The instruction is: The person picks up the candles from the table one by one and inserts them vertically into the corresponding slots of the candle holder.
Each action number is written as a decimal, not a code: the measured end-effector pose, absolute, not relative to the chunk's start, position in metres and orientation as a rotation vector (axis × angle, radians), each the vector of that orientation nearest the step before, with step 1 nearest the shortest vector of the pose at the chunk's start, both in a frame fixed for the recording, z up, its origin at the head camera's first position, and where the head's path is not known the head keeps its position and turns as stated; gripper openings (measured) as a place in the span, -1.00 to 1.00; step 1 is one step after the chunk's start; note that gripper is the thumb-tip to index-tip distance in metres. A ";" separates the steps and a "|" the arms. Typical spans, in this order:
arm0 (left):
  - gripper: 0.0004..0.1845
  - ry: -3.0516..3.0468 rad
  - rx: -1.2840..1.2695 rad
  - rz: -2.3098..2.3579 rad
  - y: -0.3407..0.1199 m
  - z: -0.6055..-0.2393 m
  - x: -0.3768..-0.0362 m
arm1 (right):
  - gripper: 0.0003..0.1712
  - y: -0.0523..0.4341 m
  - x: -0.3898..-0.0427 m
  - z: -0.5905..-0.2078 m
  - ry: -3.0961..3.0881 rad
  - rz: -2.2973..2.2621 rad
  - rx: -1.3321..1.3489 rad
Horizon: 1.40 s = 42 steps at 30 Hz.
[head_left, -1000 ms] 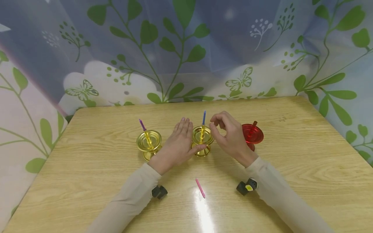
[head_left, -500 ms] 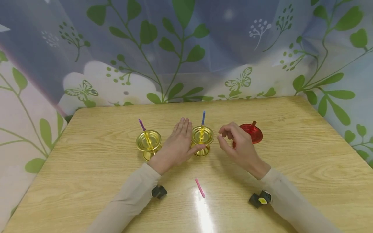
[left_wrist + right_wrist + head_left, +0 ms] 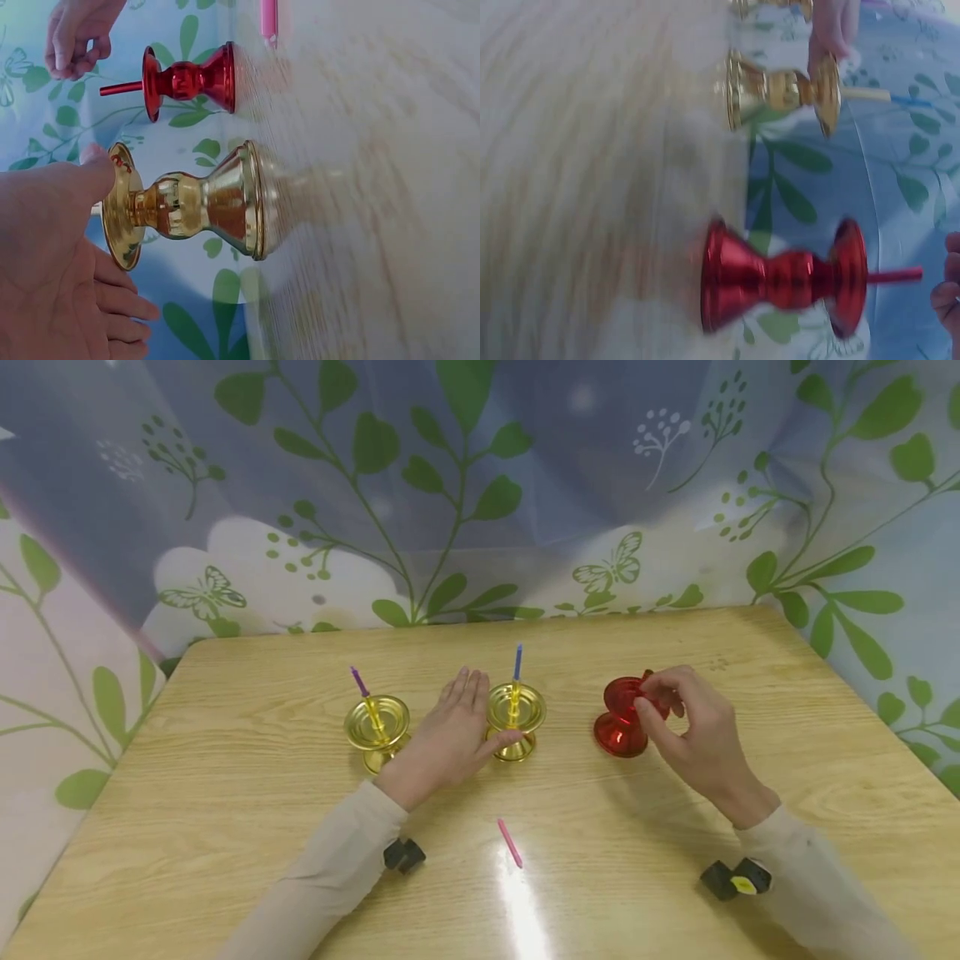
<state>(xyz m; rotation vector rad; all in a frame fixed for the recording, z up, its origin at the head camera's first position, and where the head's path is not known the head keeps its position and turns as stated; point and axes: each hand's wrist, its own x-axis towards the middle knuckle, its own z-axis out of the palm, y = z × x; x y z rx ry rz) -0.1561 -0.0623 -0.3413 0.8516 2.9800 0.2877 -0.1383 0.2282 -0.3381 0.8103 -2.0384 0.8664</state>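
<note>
- The person's left hand (image 3: 450, 727) lies beside the middle shiny gold footed candle holder (image 3: 530, 718), its fingers straight and its thumb at the dish's edge, not wrapped round it. A sideways twitch of that thumb could tip the holder, since the wide dish stands high above the foot.
- The slender blue candle (image 3: 517, 662) rises from that holder's tube. How deep it sits is hidden, so a knock might make it lean or drop out.
- The right hand (image 3: 697, 731) holds nothing; its fingers are loosely curled. It overlaps the shiny red footed candle holder (image 3: 621, 737) from above, yet both wrist views show a gap between them. Judging clearance from overhead alone could lead to bumping the red tube.
- The thin pink candle (image 3: 510, 843) lies loose on the pale wood-grained table (image 3: 187, 827), between the forearms. A sleeve (image 3: 322, 860) brushing it could set it rolling towards the near edge.
- The left-hand gold holder (image 3: 378, 735), bearing a slim purple candle (image 3: 360, 682), stands just beside the left wrist; drawing that arm back carelessly could topple it.
</note>
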 end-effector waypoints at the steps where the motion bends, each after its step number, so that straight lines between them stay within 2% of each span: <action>1: -0.04 2.984 0.853 0.286 -0.062 -0.341 -0.156 | -0.47 0.233 -0.139 -0.337 -2.045 0.860 0.788; 6: -0.05 2.990 0.837 0.264 -0.061 -0.340 -0.153 | -0.45 0.253 -0.138 -0.334 -2.114 0.816 0.767; 11: -0.08 3.001 0.846 0.256 -0.062 -0.339 -0.149 | -0.55 0.271 -0.138 -0.335 -2.261 0.707 0.746; 18: -0.08 3.036 0.810 0.257 -0.066 -0.342 -0.143 | -0.17 0.290 -0.137 -0.333 -2.677 0.494 0.821; 22: -0.07 3.045 0.748 0.279 -0.066 -0.342 -0.135 | -0.12 0.293 -0.144 -0.333 -2.814 0.360 0.878; 31: -0.09 3.060 0.715 0.239 -0.064 -0.345 -0.107 | -0.08 0.291 -0.152 -0.335 -2.818 0.121 0.869; 38: -0.07 3.001 0.584 0.247 -0.060 -0.340 -0.084 | -0.07 0.285 -0.152 -0.333 -2.814 -0.035 0.822; 42: -0.28 3.026 0.553 0.243 -0.057 -0.339 -0.072 | -0.09 0.280 -0.152 -0.335 -2.833 0.002 0.819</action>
